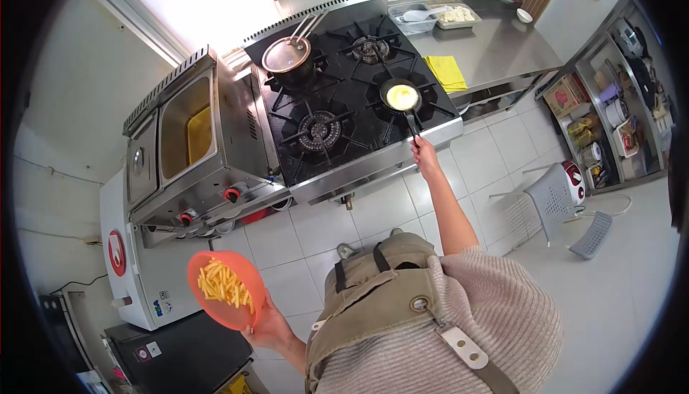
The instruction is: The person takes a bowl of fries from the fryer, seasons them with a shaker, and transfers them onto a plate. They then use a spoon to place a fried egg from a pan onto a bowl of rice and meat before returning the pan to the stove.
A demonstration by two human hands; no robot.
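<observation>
My left hand (268,322) grips the side of an orange bowl (251,275), tilted toward me, with cut french fries (224,283) in it. My right hand (424,156) is wrapped round the handle of a small black frying pan (412,113), which rests on the front right burner of the stove (359,146). In the pan lies a round, pale yellow food with a whiter middle (402,97), like an egg. On the back left burner stands a lidded pot (287,57) with long metal handles pointing to the back.
Left of the stove is a deep fryer (215,179) with yellow oil in its basin. A yellow cloth (446,73) and plastic food containers (456,18) lie on the steel counter (513,53) at right. A grey chair (551,200) and loaded shelves (610,107) stand farther right.
</observation>
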